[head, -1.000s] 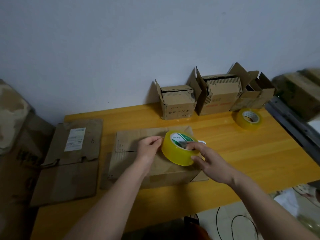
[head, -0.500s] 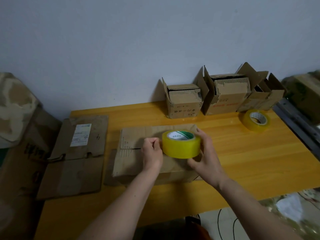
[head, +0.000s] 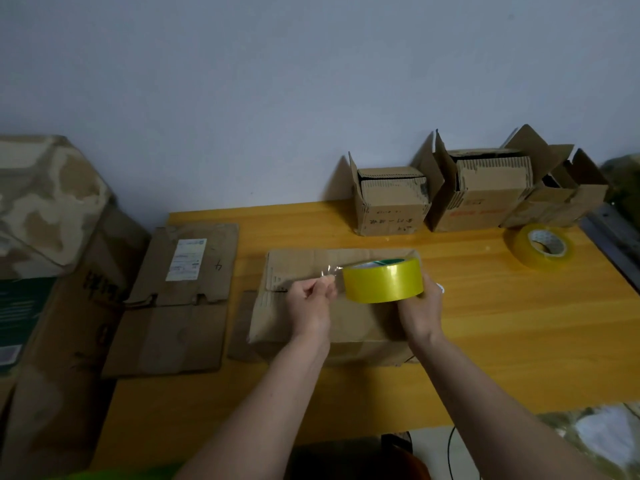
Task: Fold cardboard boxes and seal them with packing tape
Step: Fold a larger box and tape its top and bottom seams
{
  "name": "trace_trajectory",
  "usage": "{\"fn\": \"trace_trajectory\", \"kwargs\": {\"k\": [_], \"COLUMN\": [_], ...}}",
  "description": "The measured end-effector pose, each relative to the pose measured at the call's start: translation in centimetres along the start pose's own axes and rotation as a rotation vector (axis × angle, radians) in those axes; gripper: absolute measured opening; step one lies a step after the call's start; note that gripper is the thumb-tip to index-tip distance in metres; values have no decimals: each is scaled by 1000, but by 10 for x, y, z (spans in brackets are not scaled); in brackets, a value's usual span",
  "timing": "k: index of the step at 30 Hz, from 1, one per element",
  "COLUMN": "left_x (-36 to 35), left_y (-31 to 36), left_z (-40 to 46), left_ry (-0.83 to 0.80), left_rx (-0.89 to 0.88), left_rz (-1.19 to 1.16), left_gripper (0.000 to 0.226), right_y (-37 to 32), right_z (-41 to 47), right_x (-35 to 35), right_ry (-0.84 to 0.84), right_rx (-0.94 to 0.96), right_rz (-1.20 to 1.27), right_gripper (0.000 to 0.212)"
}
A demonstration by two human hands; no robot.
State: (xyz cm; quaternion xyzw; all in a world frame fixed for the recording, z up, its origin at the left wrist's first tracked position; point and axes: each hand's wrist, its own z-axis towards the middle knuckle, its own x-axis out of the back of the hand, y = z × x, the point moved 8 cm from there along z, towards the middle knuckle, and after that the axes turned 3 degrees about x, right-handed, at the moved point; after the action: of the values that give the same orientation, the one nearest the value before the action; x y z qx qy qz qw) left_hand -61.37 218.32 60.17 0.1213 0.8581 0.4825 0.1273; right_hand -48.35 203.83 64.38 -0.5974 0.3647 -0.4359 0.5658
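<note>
A closed cardboard box (head: pixel 349 320) sits on the yellow wooden table (head: pixel 519 341) in front of me. Just above its top, my right hand (head: pixel 420 306) grips a yellow roll of packing tape (head: pixel 382 280) from below and behind. To the left of the roll, my left hand (head: pixel 311 299) pinches the loose clear tape end (head: pixel 330 271), a short strip pulled off the roll. The box's top flaps lie flat, with a seam showing left of my left hand.
Three small boxes with raised flaps (head: pixel 391 202) (head: pixel 485 192) (head: pixel 561 199) stand along the wall. A second tape roll (head: pixel 540 245) lies at the far right. Flattened cardboard (head: pixel 176 299) lies at the left, beside large stacked boxes (head: pixel 45 271) off the table's left edge.
The roll turned from tilted to level over the box. My left hand took hold of the tape end and pulled a short strip leftward. The camera view shifted slightly left.
</note>
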Motion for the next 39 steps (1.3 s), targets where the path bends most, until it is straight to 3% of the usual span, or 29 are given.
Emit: {"fn": "trace_trajectory", "kwargs": {"k": [2,6,11,17,21,29,39], "left_x": [9,17,24,49,82,109,126], "left_y": [-1,-4,3,22,32,40,22], "left_z": [0,0,6,14,26,31,55], "left_ry": [25,-15,-53,51,230,353,391], "left_rx": [35,137,170,59,-7,-83,4], "left_rz": [-91,-230,-258,-137,-189,-57,-137], "left_gripper": [6,11,48,16,20,8,6], "right_y": [0,-3,-9,-13,-8,-16,-26], "right_z": [1,1,2,-4,-3,-5,-6], "right_x": [-5,-13,-18,-39,-42,-67,-99], "right_ry": [-27,-16,3,-27,1,-113,-197], "right_rx": [12,-3,-36,40,64,102,162], "right_rz": [-61,-108,-121,-179,-312,-400,-478], "right_gripper": [6,24,24,10,20,43,29]}}
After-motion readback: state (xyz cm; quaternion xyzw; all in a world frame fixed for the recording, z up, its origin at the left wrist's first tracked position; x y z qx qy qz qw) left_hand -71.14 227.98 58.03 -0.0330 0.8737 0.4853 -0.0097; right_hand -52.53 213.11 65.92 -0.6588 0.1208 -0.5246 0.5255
